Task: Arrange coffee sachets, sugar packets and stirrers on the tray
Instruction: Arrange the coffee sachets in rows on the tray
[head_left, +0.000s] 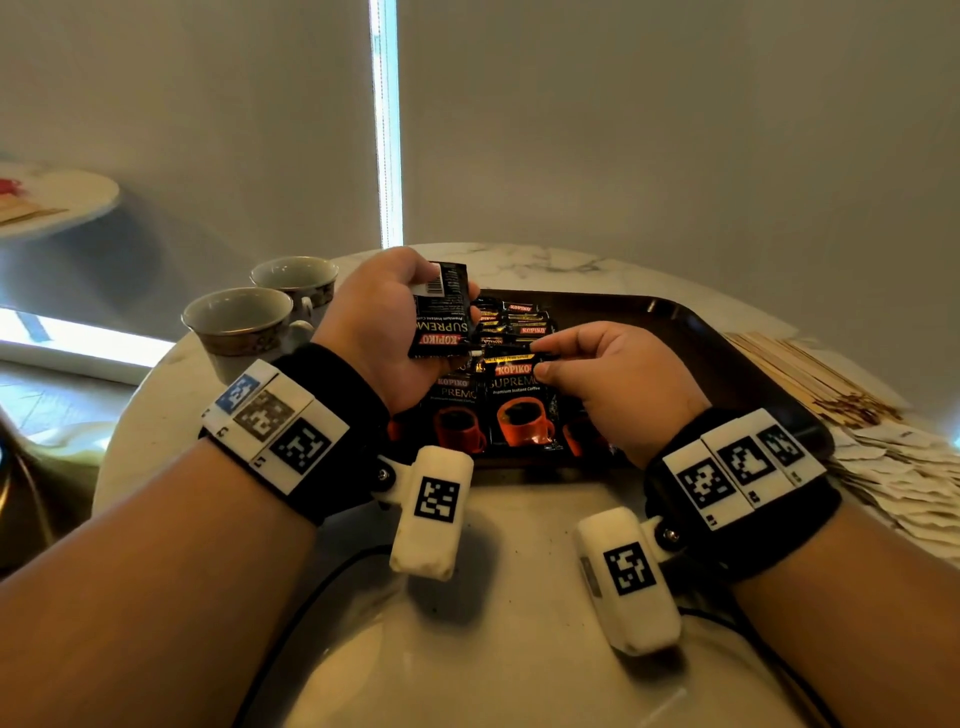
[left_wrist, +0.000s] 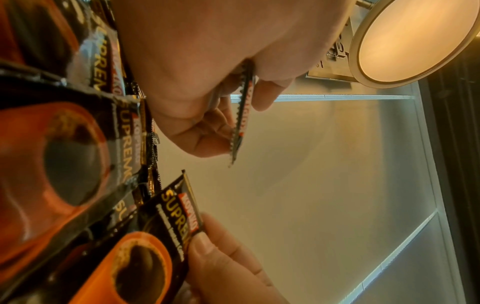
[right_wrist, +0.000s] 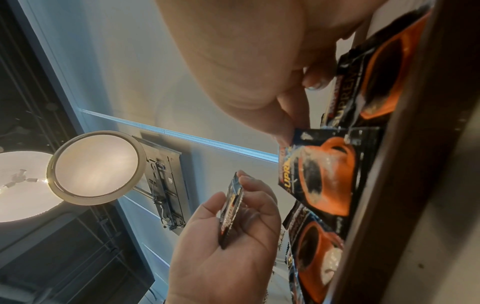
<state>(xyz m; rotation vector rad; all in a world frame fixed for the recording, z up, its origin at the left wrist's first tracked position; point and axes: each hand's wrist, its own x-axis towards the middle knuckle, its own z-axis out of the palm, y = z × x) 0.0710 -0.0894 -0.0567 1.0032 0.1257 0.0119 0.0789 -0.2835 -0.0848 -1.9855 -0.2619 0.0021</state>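
A dark brown tray (head_left: 727, 358) lies on the round marble table and holds several black coffee sachets (head_left: 519, 325) with orange cups printed on them. My left hand (head_left: 395, 332) hovers over the tray's left end and grips a sachet (head_left: 441, 312), seen edge-on in the left wrist view (left_wrist: 240, 115). My right hand (head_left: 592, 374) pinches the top edge of another sachet (head_left: 517, 400) lying in the front row; the right wrist view shows that sachet (right_wrist: 322, 170) under the fingertips. Wooden stirrers (head_left: 810, 374) and pale sugar packets (head_left: 914, 483) lie right of the tray.
Two empty teacups (head_left: 244, 325) with patterned rims stand left of the tray. A second round table (head_left: 52, 202) sits far left. Bare marble (head_left: 493, 649) spreads in front of the tray. Black cables (head_left: 291, 613) run from the wrist cameras across it.
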